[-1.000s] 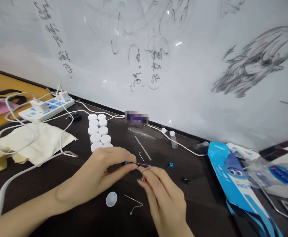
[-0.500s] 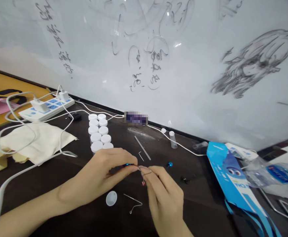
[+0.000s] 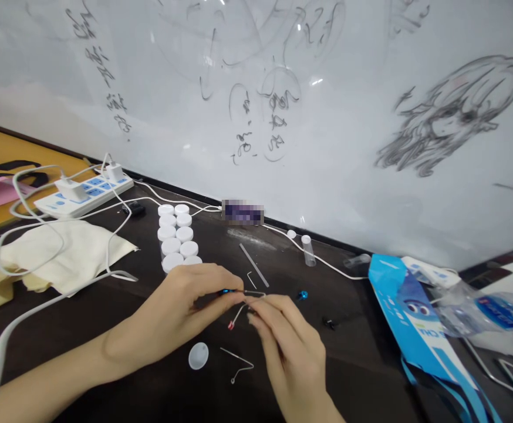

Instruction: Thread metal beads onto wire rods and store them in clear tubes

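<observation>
My left hand [image 3: 190, 305] pinches a small blue piece [image 3: 227, 291] between thumb and fingers, most of it hidden. Out of its fingertips comes a thin bent wire [image 3: 256, 292] with a small red part [image 3: 230, 325] at its lower end. The fingertips of my right hand [image 3: 289, 341] are closed on the wire, close to my left fingertips. Below the hands lie a round translucent cap [image 3: 198, 356] and another bent wire [image 3: 252, 367] with a small loop at one end.
White-capped jars [image 3: 172, 247] stand in two rows behind my left hand. A flat strip [image 3: 253, 264], a hex key [image 3: 251, 280] and a blue part [image 3: 303, 295] lie beyond. Cloth [image 3: 63, 252] and a power strip [image 3: 80, 197] are left; a blue bag [image 3: 415, 317] is right.
The bent wire has turned, so its red end now points down and to the left instead of hanging by my right fingers. My right fingers have shifted slightly; my left hand has hardly moved.
</observation>
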Motion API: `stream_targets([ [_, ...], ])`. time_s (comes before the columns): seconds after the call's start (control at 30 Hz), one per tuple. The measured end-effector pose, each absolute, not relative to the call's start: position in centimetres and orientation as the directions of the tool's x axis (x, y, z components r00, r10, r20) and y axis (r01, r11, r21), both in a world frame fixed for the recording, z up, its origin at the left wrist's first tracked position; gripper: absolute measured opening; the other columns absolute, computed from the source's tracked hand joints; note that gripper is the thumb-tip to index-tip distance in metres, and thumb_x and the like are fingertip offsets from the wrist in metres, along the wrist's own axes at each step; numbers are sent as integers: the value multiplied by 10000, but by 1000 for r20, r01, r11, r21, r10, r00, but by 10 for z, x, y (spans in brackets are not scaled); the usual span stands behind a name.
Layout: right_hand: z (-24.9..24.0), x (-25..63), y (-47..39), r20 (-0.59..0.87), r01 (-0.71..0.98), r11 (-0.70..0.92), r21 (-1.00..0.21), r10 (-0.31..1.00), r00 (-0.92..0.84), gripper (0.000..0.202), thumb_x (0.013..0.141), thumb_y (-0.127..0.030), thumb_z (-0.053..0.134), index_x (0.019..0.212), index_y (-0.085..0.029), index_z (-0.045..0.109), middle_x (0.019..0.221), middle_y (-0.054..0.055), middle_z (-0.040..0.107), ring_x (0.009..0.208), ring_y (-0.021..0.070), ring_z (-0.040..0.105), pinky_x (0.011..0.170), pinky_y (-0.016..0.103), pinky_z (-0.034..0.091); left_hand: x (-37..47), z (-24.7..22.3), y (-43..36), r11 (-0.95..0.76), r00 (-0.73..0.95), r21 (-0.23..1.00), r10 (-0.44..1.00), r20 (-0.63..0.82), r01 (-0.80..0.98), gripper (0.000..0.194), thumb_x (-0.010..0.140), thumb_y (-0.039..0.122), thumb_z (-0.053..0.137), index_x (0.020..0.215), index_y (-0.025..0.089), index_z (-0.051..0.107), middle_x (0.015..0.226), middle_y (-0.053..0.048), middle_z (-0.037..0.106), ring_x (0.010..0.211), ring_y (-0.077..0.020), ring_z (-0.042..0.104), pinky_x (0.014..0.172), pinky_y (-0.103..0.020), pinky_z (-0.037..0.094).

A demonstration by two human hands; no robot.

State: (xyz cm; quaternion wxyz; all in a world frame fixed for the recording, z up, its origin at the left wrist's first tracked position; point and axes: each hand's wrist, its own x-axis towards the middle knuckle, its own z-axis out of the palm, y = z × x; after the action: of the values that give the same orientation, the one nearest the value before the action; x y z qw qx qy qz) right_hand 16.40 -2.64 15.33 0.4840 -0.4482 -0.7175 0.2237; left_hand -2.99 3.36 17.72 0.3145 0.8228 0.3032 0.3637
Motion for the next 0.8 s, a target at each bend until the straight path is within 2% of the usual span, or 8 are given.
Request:
stream_targets([
  [0.07,153,165,-24,404,319,421,-849,907,-120,232,950,-161,518,1018,-208,734,813,49,646,653,138,605,601,255,489,-30,178,33,-635,576,732,703,416,246,99,940,203,562,913,211,657,814,36,663,706,-81,618,647,-168,461],
  [0.13,152,167,-20,139,76,151,-986,979,-147,210,952,-252,556,903,-176,746,659,15,611,486,83,526,456,192,413,-31,178,32,-664,609,714,667,430,223,86,934,214,575,927,206,660,802,27,666,707,-93,617,657,-183,467],
  [0.2,151,168,-15,-106,-165,-143,-976,972,-212,222,921,-325,620,843,-151,734,578,-9,588,391,34,438,374,141,318,-33,179,31,-679,628,704,646,435,210,77,929,224,585,933,200,658,789,23,667,695,-97,614,653,-187,468],
  [0.27,149,167,-13,-212,-290,-286,-913,941,-262,229,891,-351,665,842,-135,723,559,-10,601,360,11,417,343,111,270,-33,179,30,-677,634,707,641,431,205,76,932,217,580,943,199,654,800,23,670,699,-94,618,658,-182,469],
  [0.33,148,165,-13,-219,-305,-294,-906,941,-256,230,882,-352,680,856,-127,719,558,-3,621,350,14,449,326,98,265,-33,179,30,-680,628,705,643,439,203,86,937,204,569,952,199,654,839,17,679,732,-95,630,682,-180,475],
  [0.5,149,160,-18,-23,-205,-45,-978,994,-106,207,906,-338,647,971,-153,713,619,8,660,430,65,582,371,116,385,-30,177,33,-666,587,708,677,444,233,90,929,184,575,945,203,661,836,20,684,741,-97,637,688,-179,481],
  [0.57,150,159,-19,14,-160,-2,-987,995,-96,204,897,-332,656,971,-151,710,631,13,666,450,73,595,399,132,420,-30,176,33,-668,574,706,682,453,237,77,919,170,588,936,200,656,837,21,686,745,-96,639,692,-177,484],
  [0.8,151,162,-16,-83,-102,-108,-989,972,-219,284,909,-383,608,802,-125,658,555,-5,613,365,68,543,319,122,348,-28,172,31,-815,633,565,505,587,127,167,938,63,495,984,166,618,953,-34,688,917,-138,631,820,-217,500],
])
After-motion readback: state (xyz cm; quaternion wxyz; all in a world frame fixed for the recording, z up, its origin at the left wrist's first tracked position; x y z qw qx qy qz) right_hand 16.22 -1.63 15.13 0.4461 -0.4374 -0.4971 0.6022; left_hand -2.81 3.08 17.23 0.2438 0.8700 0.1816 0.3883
